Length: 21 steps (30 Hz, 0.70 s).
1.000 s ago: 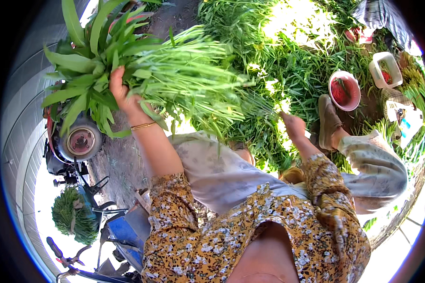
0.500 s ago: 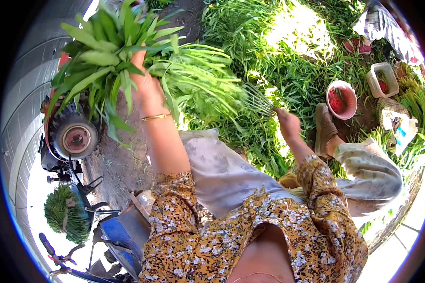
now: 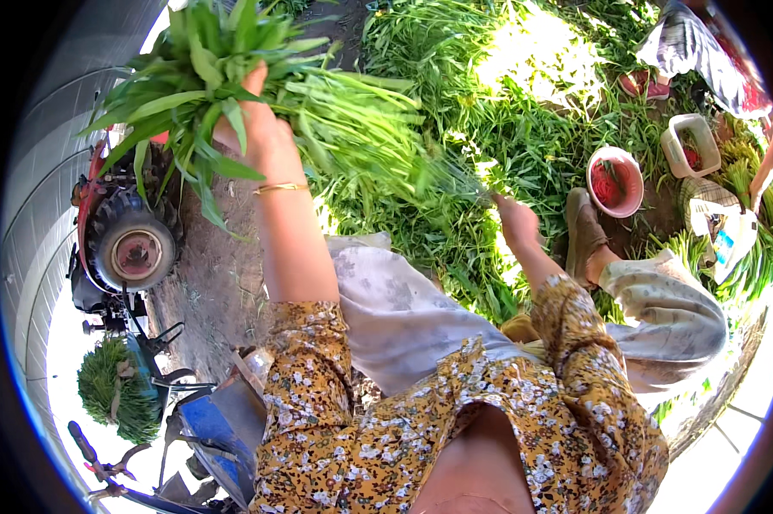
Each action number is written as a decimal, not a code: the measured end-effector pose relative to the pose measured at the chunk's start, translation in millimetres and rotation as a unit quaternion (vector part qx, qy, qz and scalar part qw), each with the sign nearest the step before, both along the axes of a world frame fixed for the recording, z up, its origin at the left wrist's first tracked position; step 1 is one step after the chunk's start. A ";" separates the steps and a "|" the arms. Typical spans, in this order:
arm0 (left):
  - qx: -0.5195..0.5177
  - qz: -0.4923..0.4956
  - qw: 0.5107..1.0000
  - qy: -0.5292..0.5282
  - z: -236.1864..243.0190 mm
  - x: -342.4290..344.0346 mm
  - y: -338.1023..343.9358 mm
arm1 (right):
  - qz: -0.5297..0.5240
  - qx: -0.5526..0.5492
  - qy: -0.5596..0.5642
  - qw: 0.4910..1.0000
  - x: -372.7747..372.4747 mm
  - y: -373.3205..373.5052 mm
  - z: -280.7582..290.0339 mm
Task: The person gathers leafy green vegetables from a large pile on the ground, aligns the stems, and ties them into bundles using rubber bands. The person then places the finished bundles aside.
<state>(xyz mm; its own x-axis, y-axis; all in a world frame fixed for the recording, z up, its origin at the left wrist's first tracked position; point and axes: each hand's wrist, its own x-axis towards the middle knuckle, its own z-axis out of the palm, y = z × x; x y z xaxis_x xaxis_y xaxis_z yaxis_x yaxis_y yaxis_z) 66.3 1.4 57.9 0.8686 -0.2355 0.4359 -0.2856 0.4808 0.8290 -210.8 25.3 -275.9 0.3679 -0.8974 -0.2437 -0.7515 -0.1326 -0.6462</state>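
Note:
My left hand (image 3: 258,120) grips a large bunch of long-leaved greens (image 3: 181,94) at the upper left, its pale stems streaming rightward and blurred by motion. Lower and to the right, my right hand (image 3: 517,221) is closed on a thin-tined grey tool (image 3: 468,182) whose blurred tines reach up-left into the stem ends. Beneath both hands lie a thick heap of loose greens (image 3: 421,248) and my outstretched legs in pale trousers (image 3: 404,308).
At right stand a pink bucket (image 3: 618,171) and white tub (image 3: 680,137) with red contents, beside a bag (image 3: 716,231). A co-worker's striped-clad leg (image 3: 686,51) shows above. A wheeled machine (image 3: 136,253) and a tied green bundle (image 3: 116,385) are at left.
My left hand has risen and shifted right since a second ago, then slightly up again, carrying the bunch. My right hand has moved a little leftward and up. A co-worker's arm has appeared at right.

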 end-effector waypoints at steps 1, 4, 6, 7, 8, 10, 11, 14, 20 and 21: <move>-0.003 0.001 1.000 0.016 -1.5 2.7 -5.8 | -0.078 0.064 0.001 0.995 -36.3 12.6 -39.1; 0.002 0.007 1.000 0.030 -1.4 -5.1 -12.6 | 0.030 -0.083 0.055 0.995 -82.0 49.3 -73.6; -0.005 0.001 0.999 0.036 -11.0 -4.0 -22.4 | 0.024 -0.039 -0.023 0.999 -55.4 51.2 -45.6; -0.017 -0.016 1.000 0.010 -18.0 15.8 -22.6 | 0.067 -0.084 -0.059 0.992 -18.8 47.5 -0.6; -0.021 -0.043 0.999 0.018 -24.8 16.8 -26.6 | 0.042 -0.070 -0.181 0.980 14.2 42.3 50.5; -0.008 -0.117 0.992 0.035 -40.1 12.4 -37.8 | 0.027 -0.217 -0.211 0.953 63.3 21.6 81.2; 0.015 -0.129 0.990 0.058 -42.0 16.2 -34.5 | 0.022 -0.274 -0.232 0.933 80.4 10.1 103.2; -0.020 -0.121 0.982 0.141 -15.1 -11.6 -27.1 | 0.014 -0.049 -0.134 0.990 71.8 -9.1 70.5; -0.084 -0.202 0.964 0.155 9.0 10.0 -11.1 | -0.001 0.014 0.048 0.999 -62.8 58.9 -71.9; -0.066 -0.149 0.970 0.183 -1.7 6.2 -17.6 | 0.030 -0.014 0.034 0.999 -66.0 62.1 -68.1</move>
